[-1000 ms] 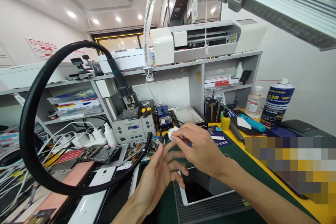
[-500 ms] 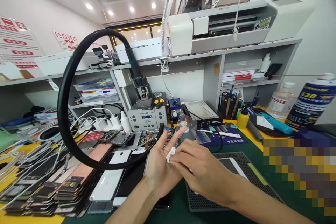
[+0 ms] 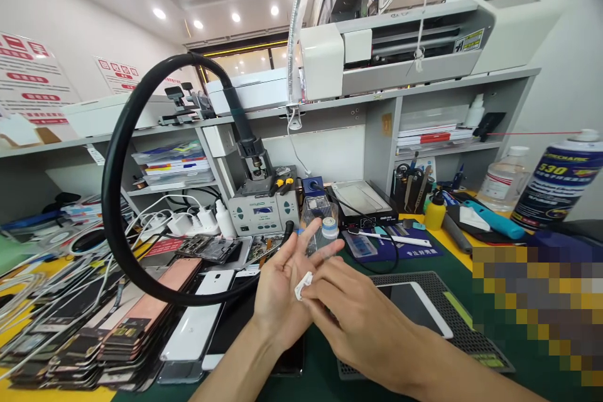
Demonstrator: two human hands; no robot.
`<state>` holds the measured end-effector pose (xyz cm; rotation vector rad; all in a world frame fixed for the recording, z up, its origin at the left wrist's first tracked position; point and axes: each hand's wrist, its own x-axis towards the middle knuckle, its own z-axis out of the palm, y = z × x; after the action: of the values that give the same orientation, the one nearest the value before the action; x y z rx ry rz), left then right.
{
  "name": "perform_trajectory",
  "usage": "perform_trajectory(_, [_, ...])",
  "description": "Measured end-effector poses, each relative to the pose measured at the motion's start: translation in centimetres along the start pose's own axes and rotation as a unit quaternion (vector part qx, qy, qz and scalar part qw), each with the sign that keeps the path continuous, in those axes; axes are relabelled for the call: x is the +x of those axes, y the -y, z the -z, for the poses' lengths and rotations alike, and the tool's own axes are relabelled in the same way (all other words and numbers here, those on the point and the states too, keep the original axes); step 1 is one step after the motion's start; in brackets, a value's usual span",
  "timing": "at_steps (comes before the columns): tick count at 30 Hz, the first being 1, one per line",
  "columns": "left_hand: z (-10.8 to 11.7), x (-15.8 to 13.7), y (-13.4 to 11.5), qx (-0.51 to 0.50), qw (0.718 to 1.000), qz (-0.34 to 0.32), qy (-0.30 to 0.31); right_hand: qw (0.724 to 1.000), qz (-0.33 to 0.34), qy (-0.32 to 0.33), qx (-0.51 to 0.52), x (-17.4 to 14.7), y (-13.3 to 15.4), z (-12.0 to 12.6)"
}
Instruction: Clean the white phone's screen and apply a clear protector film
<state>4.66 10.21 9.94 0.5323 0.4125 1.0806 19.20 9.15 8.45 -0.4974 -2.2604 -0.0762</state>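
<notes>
My left hand (image 3: 285,289) is turned palm up with its thumb and fingers stretched apart. A clear, see-through piece (image 3: 333,210) shows near its fingertips; I cannot tell whether the hand touches it. Pinched in my right hand (image 3: 351,304) is a small crumpled white wipe (image 3: 304,287), pressed against or just over the left palm. Beneath the right forearm, a white-framed tablet (image 3: 417,308) with a dark screen lies on a grey perforated mat (image 3: 471,326). Past the left fingers stands a small round blue-and-white container (image 3: 330,226).
Stacked phone screens (image 3: 136,339) and a white phone (image 3: 198,320) lie left of my hands. A thick black hose (image 3: 110,201) loops over them from a hot-air station (image 3: 264,210). A white-handled brush (image 3: 400,239), a yellow bottle (image 3: 436,212) and a spray can (image 3: 556,182) stand or lie rightward.
My left hand has tilted back slightly and its fingers have spread more. The right hand with the wipe has shifted a little left and down, uncovering more of the tablet.
</notes>
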Motion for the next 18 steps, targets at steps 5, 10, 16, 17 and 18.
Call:
perform_trajectory(5, [-0.3,0.1,-0.1,0.010,1.000,-0.011,-0.008,0.999,-0.026,0.024,0.006,-0.7,-0.3,0.6])
perform_trajectory(10, [-0.1,0.4,0.0,0.020,0.999,-0.024,-0.010,0.999,-0.036,0.029,-0.001,-1.5,-1.0,1.1])
perform_trajectory(16, [-0.2,0.6,-0.1,0.031,0.999,-0.023,-0.005,0.999,-0.035,0.018,-0.007,-1.9,-2.2,2.0])
perform_trajectory(17, [-0.2,0.6,0.0,0.032,0.999,-0.020,-0.002,0.999,-0.033,0.011,-0.012,-1.9,-2.5,2.2])
perform_trajectory(18, [-0.2,0.6,0.0,0.035,0.999,-0.018,0.002,0.999,-0.030,0.003,-0.018,-1.9,-2.8,2.3])
